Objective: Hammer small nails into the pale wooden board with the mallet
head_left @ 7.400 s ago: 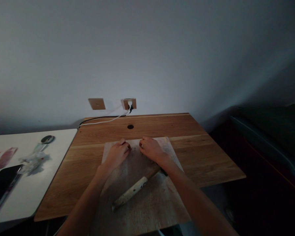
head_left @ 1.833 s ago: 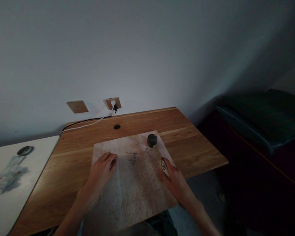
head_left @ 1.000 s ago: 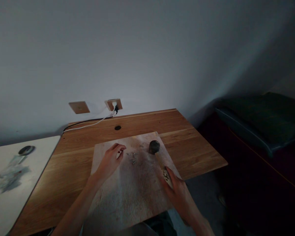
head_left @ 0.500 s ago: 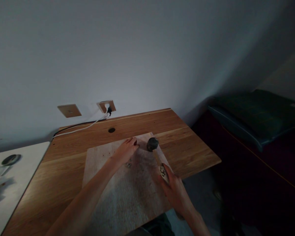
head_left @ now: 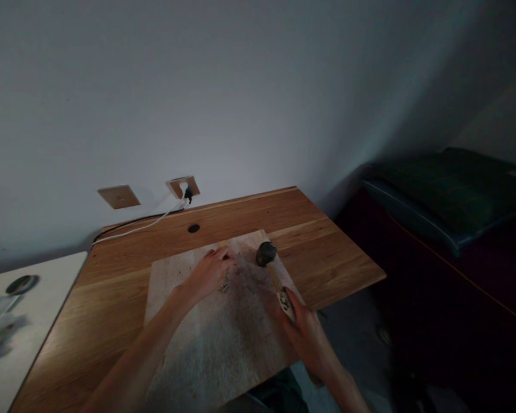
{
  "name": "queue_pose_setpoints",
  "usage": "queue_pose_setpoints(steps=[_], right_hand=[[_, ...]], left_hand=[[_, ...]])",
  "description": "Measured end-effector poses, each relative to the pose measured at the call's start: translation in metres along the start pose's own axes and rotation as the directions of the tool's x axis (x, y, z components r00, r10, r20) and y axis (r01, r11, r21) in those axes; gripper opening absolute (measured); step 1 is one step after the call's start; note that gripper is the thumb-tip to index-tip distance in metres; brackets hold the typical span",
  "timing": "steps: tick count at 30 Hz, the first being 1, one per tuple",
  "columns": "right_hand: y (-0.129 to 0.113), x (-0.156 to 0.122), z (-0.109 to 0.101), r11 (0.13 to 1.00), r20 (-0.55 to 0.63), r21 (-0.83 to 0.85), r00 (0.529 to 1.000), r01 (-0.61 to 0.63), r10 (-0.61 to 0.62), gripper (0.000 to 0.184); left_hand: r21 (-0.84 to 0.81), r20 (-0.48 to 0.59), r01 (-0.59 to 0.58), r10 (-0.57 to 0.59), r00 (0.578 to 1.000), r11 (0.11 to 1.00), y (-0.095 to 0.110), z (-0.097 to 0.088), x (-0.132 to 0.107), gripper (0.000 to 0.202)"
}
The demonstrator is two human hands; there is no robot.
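My right hand [head_left: 304, 331] is wrapped round the patterned grip of a hammer [head_left: 275, 276]. Its dark, rounded head points away from me, over the right side of a pale, worn wooden board [head_left: 206, 350]. Over the far half of that board is my left hand [head_left: 209, 271], fingers bent and drawn together; whatever they pinch, if anything, is too small to make out. Just below the left palm lie a few small metal pieces [head_left: 224, 288], perhaps nails. Small dark specks dot the board near its far edge.
Under the board is a brown wooden table [head_left: 327, 252] with a cable hole [head_left: 194, 228]. White and black cables run to a wall socket [head_left: 184, 187]. On a white surface [head_left: 47, 298] at left are a round dark object and a plastic bag. Green cushion-like bedding [head_left: 456, 195] is at right.
My left hand has drawn back to the left, away from the hammer head, and a dark bit at its fingertips no longer shows. The right hand and hammer stay almost still.
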State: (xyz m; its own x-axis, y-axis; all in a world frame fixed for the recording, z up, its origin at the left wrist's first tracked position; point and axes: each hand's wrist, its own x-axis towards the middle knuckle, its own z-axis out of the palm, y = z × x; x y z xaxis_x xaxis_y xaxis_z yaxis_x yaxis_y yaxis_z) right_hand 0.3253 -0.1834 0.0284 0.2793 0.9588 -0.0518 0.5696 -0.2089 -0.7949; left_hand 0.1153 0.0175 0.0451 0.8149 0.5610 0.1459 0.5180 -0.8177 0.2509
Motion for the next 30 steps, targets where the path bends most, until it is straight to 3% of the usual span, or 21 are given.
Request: queue_pose_setpoints(steps=[7, 12, 16, 20, 26, 30], right_hand=[[-0.014, -0.002, 0.004, 0.990, 0.089, -0.138, 0.996, 0.008, 0.005, 0.047], [-0.012, -0.003, -0.004, 0.990, 0.132, -0.108, 0.988, 0.093, -0.078, 0.049], [-0.005, -0.004, -0.014, 0.994, 0.180, -0.044, 0.979, 0.104, -0.094, 0.050], [-0.014, 0.003, -0.012, 0.994, 0.176, -0.047, 0.980, 0.098, -0.088, 0.049], [-0.022, 0.013, 0.000, 0.979, 0.173, -0.158, 0.980, 0.127, -0.099, 0.049], [-0.014, 0.010, -0.002, 0.980, 0.208, -0.126, 0.970, 0.156, -0.128, 0.050]], left_hand=[[-0.259, -0.157, 0.075, -0.118, 0.980, 0.963, -0.015, 0.012, 0.009, 0.036], [-0.369, -0.170, 0.135, -0.210, 0.963, 0.919, -0.027, 0.017, 0.021, 0.046], [-0.413, -0.188, 0.142, -0.237, 0.953, 0.899, -0.029, 0.019, 0.027, 0.051], [-0.438, -0.218, 0.132, -0.247, 0.944, 0.889, -0.028, 0.018, 0.028, 0.053], [-0.427, -0.233, 0.143, -0.262, 0.936, 0.893, -0.033, 0.021, 0.027, 0.026], [-0.435, -0.217, 0.150, -0.265, 0.939, 0.888, -0.036, 0.024, 0.024, 0.026]])
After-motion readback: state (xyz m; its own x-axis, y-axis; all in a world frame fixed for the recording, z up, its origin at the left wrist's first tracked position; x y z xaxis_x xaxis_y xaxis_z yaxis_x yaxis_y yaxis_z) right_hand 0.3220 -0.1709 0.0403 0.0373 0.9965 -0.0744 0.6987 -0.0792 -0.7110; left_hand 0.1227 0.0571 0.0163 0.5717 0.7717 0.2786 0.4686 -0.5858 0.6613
